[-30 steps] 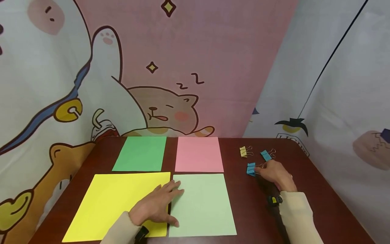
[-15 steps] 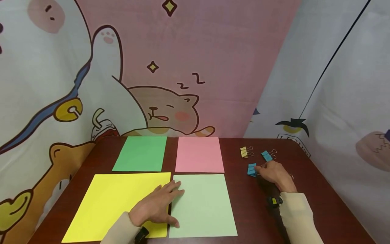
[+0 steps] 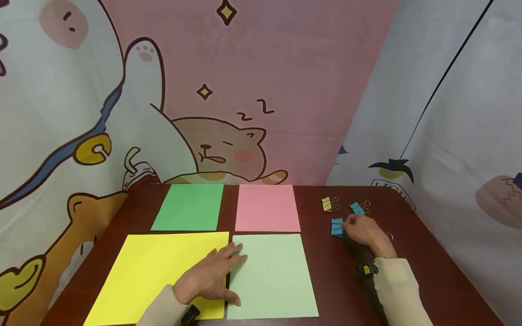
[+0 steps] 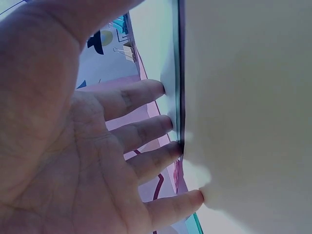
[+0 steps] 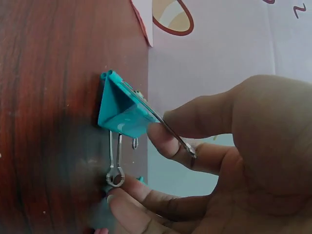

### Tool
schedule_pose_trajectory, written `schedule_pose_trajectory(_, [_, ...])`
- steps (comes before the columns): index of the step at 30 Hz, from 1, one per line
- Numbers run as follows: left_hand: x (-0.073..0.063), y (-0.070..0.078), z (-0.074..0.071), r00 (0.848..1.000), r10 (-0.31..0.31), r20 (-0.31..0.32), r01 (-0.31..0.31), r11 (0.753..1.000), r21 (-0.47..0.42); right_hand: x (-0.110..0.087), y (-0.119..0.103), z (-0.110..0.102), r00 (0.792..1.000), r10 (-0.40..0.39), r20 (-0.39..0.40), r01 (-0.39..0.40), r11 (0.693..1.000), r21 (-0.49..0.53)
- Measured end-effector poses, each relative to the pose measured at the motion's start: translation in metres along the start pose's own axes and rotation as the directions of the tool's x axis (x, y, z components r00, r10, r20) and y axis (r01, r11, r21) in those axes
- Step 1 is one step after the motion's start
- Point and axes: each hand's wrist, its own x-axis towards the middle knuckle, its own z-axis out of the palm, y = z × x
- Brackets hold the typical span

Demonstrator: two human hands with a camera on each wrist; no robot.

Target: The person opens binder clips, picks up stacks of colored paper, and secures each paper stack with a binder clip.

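Observation:
My left hand (image 3: 208, 274) lies with fingers spread across the seam between a yellow sheet (image 3: 138, 271) and a pale green sheet (image 3: 273, 276). Its fingertips touch the paper in the left wrist view. On the right, my right hand (image 3: 364, 232) pinches a wire handle of a blue binder clip (image 3: 336, 227). The right wrist view shows this teal-blue clip (image 5: 124, 109) on the table, thumb and finger at its upper handle. The other fingers curl near the lower handle (image 5: 114, 161). A second blue binder clip (image 3: 357, 208) lies just beyond that hand.
A yellow binder clip (image 3: 327, 204) lies behind the pinched one. Part of another wire handle (image 3: 390, 236) shows beside the right wrist. Green (image 3: 189, 208) and pink (image 3: 267, 208) sheets lie at the back of the dark wooden table (image 3: 326, 290), before a cartoon-printed cloth (image 3: 310, 90).
The right fingertips have shifted slightly on the blue clip, and its wire handle, visible before, is now covered in the head view. The clip has turned a little. The left hand stays put.

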Motion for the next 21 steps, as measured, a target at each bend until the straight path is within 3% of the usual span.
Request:
schedule_pose_trajectory(13, [-0.0005, 0.0002, 0.0, 1.0, -0.008, -0.004, 0.008, 1.0, 0.01, -0.0014, 0.0009, -0.0072, 0.999, 0.003, 0.053, -0.009, 0.995, 0.101])
schedule_pose_trajectory(21, [-0.0008, 0.0008, -0.0012, 1.0, -0.017, -0.009, 0.017, 0.999, 0.04, -0.0013, 0.0012, -0.0045, 0.99, 0.096, 0.105, -0.126, 0.937, 0.327])
